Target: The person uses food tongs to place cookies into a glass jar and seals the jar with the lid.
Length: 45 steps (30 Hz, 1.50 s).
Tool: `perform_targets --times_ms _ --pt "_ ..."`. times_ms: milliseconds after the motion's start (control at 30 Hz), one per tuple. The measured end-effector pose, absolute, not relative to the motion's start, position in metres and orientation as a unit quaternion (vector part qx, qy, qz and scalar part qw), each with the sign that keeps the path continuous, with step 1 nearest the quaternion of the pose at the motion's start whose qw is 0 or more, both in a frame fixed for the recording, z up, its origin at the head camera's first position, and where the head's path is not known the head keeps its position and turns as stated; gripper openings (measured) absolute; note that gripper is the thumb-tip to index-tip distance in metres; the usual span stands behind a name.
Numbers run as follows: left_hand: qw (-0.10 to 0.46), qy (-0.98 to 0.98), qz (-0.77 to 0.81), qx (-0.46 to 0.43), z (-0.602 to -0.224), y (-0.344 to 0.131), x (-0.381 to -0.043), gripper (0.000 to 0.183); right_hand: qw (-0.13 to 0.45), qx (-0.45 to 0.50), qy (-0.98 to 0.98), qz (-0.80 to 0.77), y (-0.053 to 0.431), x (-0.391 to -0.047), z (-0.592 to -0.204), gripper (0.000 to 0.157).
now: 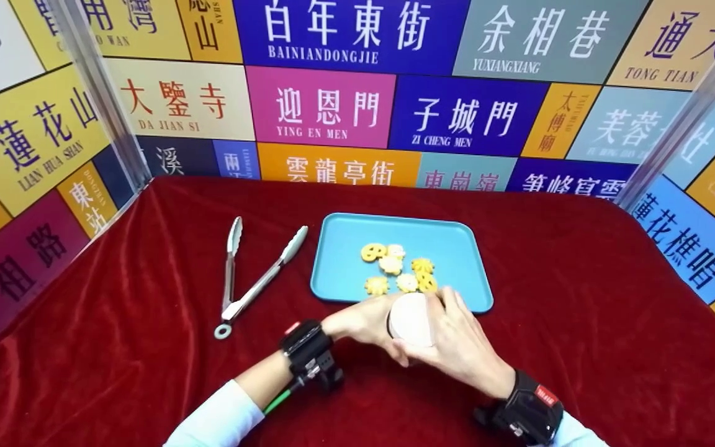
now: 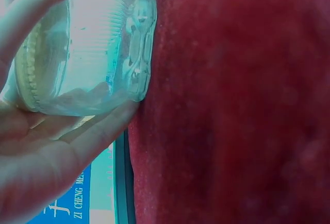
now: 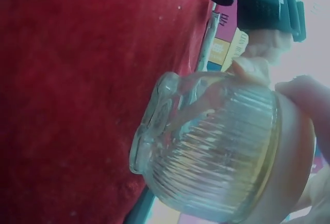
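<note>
Both hands are at a ribbed clear glass jar [image 3: 206, 141] with a white lid [image 1: 411, 320], near the tray's front edge. My left hand [image 1: 364, 320] grips the jar's glass body, its fingers and thumb around the side in the left wrist view. The right hand [image 1: 460, 338] holds the lid, fingers curled over its edge. In the right wrist view the jar's thick base sits close over the red cloth [image 3: 77, 105]. Beyond the hands, a blue tray [image 1: 450, 242] bears several yellow and pale cookies [image 1: 390, 266], some flower-shaped, others pretzel-shaped.
Metal tongs [image 1: 255, 292] with pale tips lie spread on the cloth, left of the tray. Panels with printed place names [image 1: 326, 105] stand behind the table and along both sides. Each wrist wears a black camera strap [image 1: 306, 347].
</note>
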<state>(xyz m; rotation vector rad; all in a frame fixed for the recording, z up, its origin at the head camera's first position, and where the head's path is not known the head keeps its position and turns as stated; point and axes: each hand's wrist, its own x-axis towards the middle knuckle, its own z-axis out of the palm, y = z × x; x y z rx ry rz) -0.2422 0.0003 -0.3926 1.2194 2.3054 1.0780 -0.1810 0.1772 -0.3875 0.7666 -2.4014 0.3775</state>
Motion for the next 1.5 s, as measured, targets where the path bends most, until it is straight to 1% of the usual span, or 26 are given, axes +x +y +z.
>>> perform_targets --times_ms 100,167,400,567,633,733,833,933,1033,1167,1367,1500 --pt "0.159 0.808 0.374 0.426 -0.392 0.000 -0.242 0.084 0.287 0.316 -0.889 0.165 0.181 -0.186 -0.387 0.065" --pt "0.162 0.811 0.373 0.421 -0.392 0.000 -0.242 0.085 0.277 0.333 -0.884 0.178 0.184 -0.189 -0.387 0.065" --pt "0.168 0.815 0.371 0.412 -0.392 0.000 -0.241 0.093 0.201 0.382 -0.871 0.234 0.196 -0.200 -0.386 0.069" --pt "0.165 0.817 0.368 0.413 -0.392 0.000 -0.240 0.094 0.176 0.397 -0.868 0.241 0.198 -0.201 -0.386 0.069" --pt "0.158 0.818 0.365 0.416 -0.393 0.000 -0.240 0.093 0.174 0.382 -0.877 0.232 0.196 -0.198 -0.385 0.073" --pt "0.151 0.820 0.362 0.418 -0.393 0.000 -0.240 0.094 0.171 0.342 -0.900 0.209 0.190 -0.191 -0.385 0.084" --pt "0.151 0.817 0.365 0.419 -0.394 0.000 -0.241 0.095 0.184 0.303 -0.917 0.185 0.183 -0.184 -0.387 0.093" --pt "0.151 0.809 0.373 0.428 -0.394 0.001 -0.242 0.096 0.211 0.274 -0.923 0.170 0.176 -0.179 -0.388 0.093" --pt "0.149 0.801 0.379 0.440 -0.395 0.002 -0.243 0.095 0.240 0.255 -0.924 0.152 0.171 -0.176 -0.389 0.089" --pt "0.147 0.797 0.381 0.445 -0.394 0.002 -0.243 0.093 0.263 0.243 -0.925 0.126 0.169 -0.174 -0.390 0.085" --pt "0.157 0.802 0.386 0.428 -0.394 -0.001 -0.241 0.092 0.275 0.259 -0.918 0.123 0.171 -0.176 -0.388 0.076" --pt "0.166 0.799 0.394 0.423 -0.393 -0.002 -0.241 0.092 0.271 0.284 -0.908 0.144 0.175 -0.181 -0.388 0.072"
